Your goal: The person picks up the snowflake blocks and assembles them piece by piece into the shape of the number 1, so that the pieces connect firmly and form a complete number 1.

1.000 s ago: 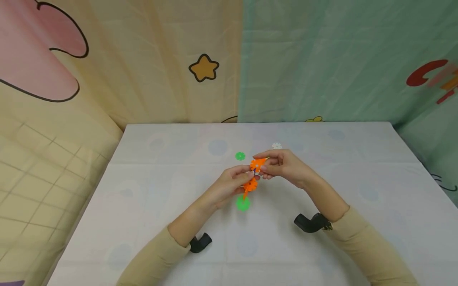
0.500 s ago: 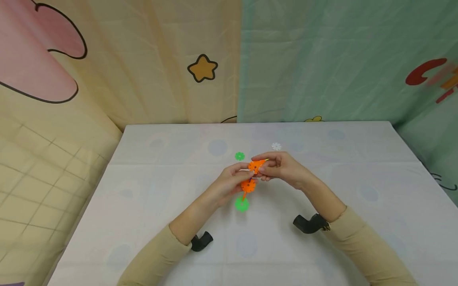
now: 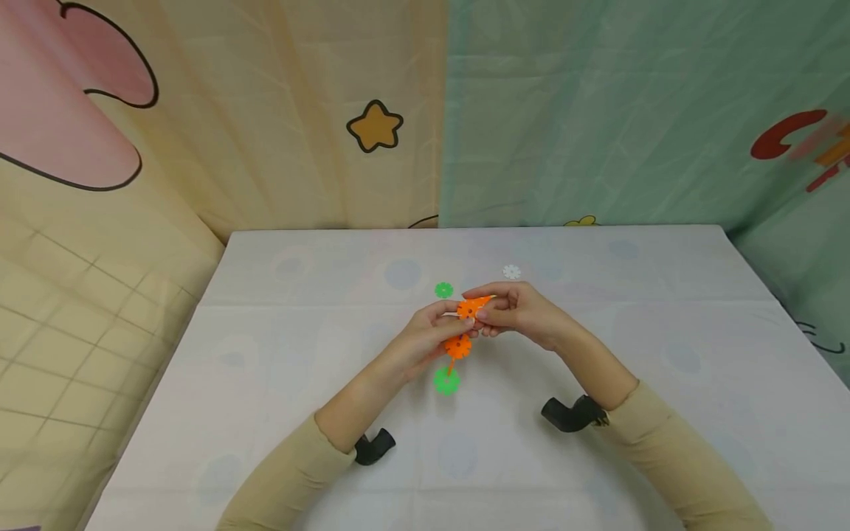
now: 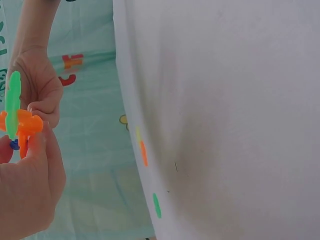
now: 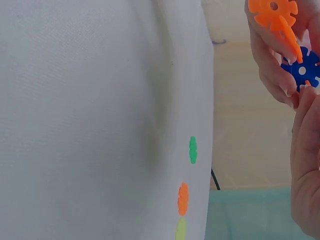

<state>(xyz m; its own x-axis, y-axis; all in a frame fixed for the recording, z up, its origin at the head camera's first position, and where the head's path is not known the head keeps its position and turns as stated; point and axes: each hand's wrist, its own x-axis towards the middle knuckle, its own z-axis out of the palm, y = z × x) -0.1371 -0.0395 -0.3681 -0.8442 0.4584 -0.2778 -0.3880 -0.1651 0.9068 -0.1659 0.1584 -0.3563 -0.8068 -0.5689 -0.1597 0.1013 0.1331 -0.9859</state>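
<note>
Above the table (image 3: 332,413): both hands meet near the middle, raised over the cloth with a small chain of discs between them.
Left hand (image 3: 425,338): thumb and fingers pinch the chain (image 4: 30,123) close to its blue disc (image 5: 302,70); exactly which pieces they press is partly hidden.
Right hand (image 3: 527,315): thumb and fingers clamp an upper orange disc (image 3: 469,310), which is right by the left fingertips; whether it is joined to the blue disc, I cannot tell.
Chain's near end: a lower orange disc (image 3: 458,347), then a thin orange link, then a green disc (image 3: 447,381).
Loose on the cloth: a small green disc (image 3: 444,290) beyond the hands, a white disc (image 3: 511,272) farther right; the wrist views also show an orange piece (image 5: 183,199) just beside a yellow piece (image 5: 180,230).
Sleeves: beige, a black mount (image 3: 574,414) at each wrist.
Backdrop: a yellow-and-green curtain (image 3: 285,110) with a star (image 3: 375,127).
</note>
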